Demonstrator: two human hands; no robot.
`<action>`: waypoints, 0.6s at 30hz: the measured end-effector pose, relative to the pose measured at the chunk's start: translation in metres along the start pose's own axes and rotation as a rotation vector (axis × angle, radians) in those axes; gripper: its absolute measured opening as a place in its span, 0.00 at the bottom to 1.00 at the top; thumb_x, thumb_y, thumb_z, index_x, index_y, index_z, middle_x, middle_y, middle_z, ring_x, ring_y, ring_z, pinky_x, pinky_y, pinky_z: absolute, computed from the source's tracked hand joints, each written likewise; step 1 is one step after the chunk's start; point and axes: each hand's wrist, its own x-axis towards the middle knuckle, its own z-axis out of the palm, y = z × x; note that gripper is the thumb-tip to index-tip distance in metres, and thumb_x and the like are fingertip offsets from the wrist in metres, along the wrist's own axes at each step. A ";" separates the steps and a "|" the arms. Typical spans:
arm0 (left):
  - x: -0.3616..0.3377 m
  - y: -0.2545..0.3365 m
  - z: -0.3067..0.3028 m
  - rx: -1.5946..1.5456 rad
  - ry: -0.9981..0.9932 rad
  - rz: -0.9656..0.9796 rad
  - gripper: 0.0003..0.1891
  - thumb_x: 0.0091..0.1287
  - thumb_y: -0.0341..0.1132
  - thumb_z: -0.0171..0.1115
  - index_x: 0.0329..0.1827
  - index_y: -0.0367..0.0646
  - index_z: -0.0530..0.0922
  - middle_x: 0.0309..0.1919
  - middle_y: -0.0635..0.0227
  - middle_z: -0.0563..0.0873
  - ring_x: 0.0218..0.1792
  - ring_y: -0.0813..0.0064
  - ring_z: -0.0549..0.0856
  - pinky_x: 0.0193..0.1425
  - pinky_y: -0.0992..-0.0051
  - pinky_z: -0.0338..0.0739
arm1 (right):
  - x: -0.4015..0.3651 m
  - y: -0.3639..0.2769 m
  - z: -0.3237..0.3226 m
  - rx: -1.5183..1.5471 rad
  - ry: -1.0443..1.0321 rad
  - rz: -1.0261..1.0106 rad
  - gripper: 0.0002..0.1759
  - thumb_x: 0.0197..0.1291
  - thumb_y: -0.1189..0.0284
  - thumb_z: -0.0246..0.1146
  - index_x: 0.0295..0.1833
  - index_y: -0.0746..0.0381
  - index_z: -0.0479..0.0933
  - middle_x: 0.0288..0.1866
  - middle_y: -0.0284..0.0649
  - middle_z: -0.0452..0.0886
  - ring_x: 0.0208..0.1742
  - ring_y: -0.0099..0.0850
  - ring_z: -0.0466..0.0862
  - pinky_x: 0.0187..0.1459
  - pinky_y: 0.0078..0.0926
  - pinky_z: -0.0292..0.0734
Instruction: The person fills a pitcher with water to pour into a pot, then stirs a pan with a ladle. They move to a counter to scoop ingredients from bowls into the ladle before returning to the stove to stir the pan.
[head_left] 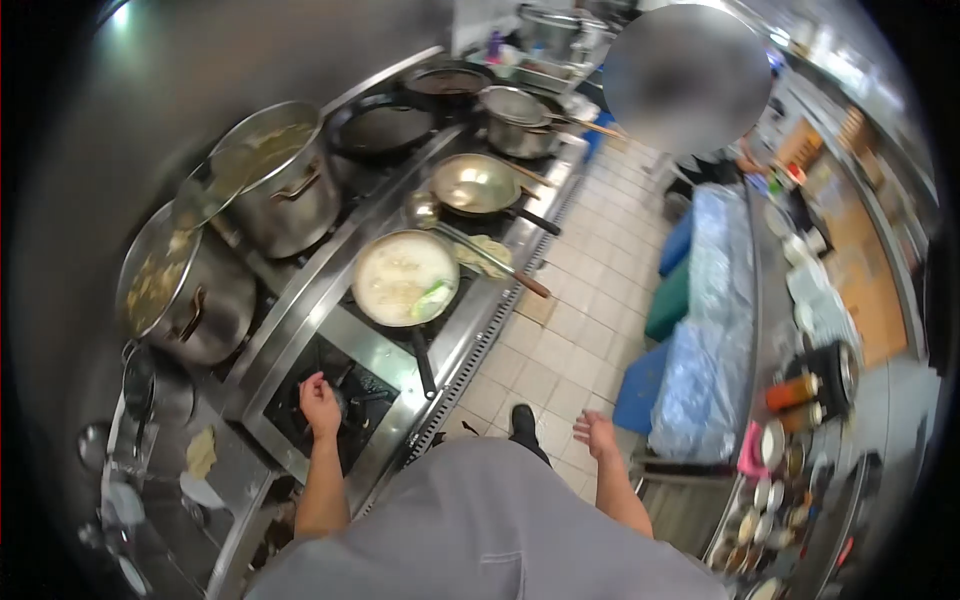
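My left hand (320, 408) hovers over a bare burner grate (365, 388) at the near end of the stove, its fingers loosely bent and nothing visible in them. On the right, my right hand (595, 434) hangs above the tiled floor with fingers apart, touching nothing. Ahead of my left hand stands a frying pan (385, 275) of pale, foamy liquid, with a green-and-white utensil (433, 298) in it and its black handle towards me. A long-handled ladle (424, 210) rests beyond that pan, its wooden handle end reaching over the stove's front edge.
Two tall stockpots (290, 205) stand at the back left. Further along are a shiny pan (478, 184), dark woks (385, 128) and a lidded pot (518, 120). Bins under clear plastic (692, 380) line the aisle's right side. Another person (690, 175) stands at the far end.
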 end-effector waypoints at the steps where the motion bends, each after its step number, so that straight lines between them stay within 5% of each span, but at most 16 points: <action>1: -0.006 -0.008 -0.001 0.025 0.038 -0.022 0.12 0.67 0.21 0.58 0.52 0.37 0.81 0.39 0.63 0.80 0.34 0.74 0.81 0.41 0.75 0.77 | 0.022 -0.031 0.017 0.065 -0.071 -0.045 0.24 0.69 0.60 0.60 0.64 0.64 0.71 0.57 0.49 0.79 0.50 0.43 0.84 0.50 0.45 0.82; 4: -0.037 -0.028 -0.008 -0.129 0.135 -0.211 0.11 0.66 0.22 0.59 0.51 0.37 0.81 0.35 0.63 0.82 0.33 0.76 0.81 0.41 0.77 0.77 | 0.114 -0.110 0.074 0.039 -0.183 -0.085 0.31 0.70 0.52 0.58 0.68 0.61 0.68 0.61 0.47 0.76 0.60 0.44 0.78 0.55 0.49 0.78; 7: -0.098 -0.028 -0.024 0.074 0.456 -0.317 0.12 0.64 0.22 0.58 0.51 0.36 0.81 0.35 0.63 0.84 0.36 0.76 0.81 0.43 0.77 0.77 | 0.183 -0.180 0.130 -0.183 -0.162 -0.196 0.32 0.68 0.48 0.59 0.67 0.60 0.70 0.60 0.44 0.76 0.61 0.39 0.75 0.59 0.51 0.74; 10: -0.191 -0.059 -0.042 0.508 0.730 -0.522 0.17 0.62 0.21 0.54 0.54 0.36 0.79 0.41 0.59 0.82 0.39 0.69 0.80 0.46 0.71 0.76 | 0.233 -0.237 0.173 -0.489 -0.372 -0.161 0.32 0.68 0.47 0.57 0.68 0.57 0.70 0.59 0.43 0.76 0.61 0.34 0.74 0.61 0.52 0.71; 11: -0.216 -0.037 -0.038 0.413 0.808 -0.550 0.18 0.62 0.22 0.54 0.55 0.36 0.78 0.41 0.58 0.81 0.38 0.68 0.80 0.45 0.69 0.76 | 0.253 -0.245 0.187 -0.470 -0.458 -0.089 0.29 0.67 0.44 0.58 0.64 0.53 0.73 0.50 0.41 0.79 0.48 0.31 0.80 0.53 0.46 0.78; 12: -0.241 -0.013 -0.032 0.318 0.880 -0.571 0.19 0.61 0.23 0.53 0.56 0.36 0.78 0.42 0.57 0.81 0.37 0.67 0.80 0.45 0.68 0.76 | 0.267 -0.254 0.199 -0.482 -0.494 -0.075 0.29 0.67 0.44 0.58 0.64 0.53 0.73 0.50 0.41 0.79 0.48 0.31 0.80 0.53 0.46 0.78; 14: -0.302 0.002 -0.011 0.684 0.957 -0.568 0.19 0.61 0.24 0.54 0.56 0.36 0.78 0.39 0.57 0.81 0.36 0.67 0.80 0.45 0.67 0.76 | 0.272 -0.283 0.214 -0.620 -0.798 0.182 0.27 0.68 0.43 0.57 0.56 0.55 0.76 0.37 0.37 0.80 0.29 0.27 0.80 0.39 0.37 0.82; 15: -0.328 0.021 0.004 0.714 0.892 -0.777 0.18 0.61 0.24 0.54 0.56 0.37 0.78 0.37 0.58 0.82 0.35 0.65 0.80 0.43 0.67 0.76 | 0.251 -0.298 0.223 -0.598 -0.877 0.155 0.23 0.69 0.46 0.57 0.47 0.57 0.77 0.25 0.33 0.76 0.16 0.26 0.73 0.27 0.32 0.81; 16: -0.355 0.040 0.018 0.731 0.825 -0.990 0.18 0.61 0.24 0.54 0.55 0.38 0.78 0.36 0.58 0.82 0.34 0.64 0.80 0.41 0.66 0.76 | 0.253 -0.300 0.227 -0.622 -0.895 0.172 0.23 0.69 0.46 0.57 0.47 0.57 0.77 0.25 0.33 0.76 0.16 0.26 0.73 0.27 0.32 0.81; 18: -0.411 0.056 0.049 0.662 0.576 -1.266 0.15 0.64 0.29 0.58 0.54 0.41 0.79 0.33 0.60 0.82 0.32 0.64 0.82 0.37 0.65 0.78 | 0.256 -0.303 0.238 -0.727 -0.937 -0.134 0.20 0.70 0.52 0.60 0.46 0.59 0.76 0.24 0.33 0.77 0.17 0.28 0.76 0.27 0.34 0.79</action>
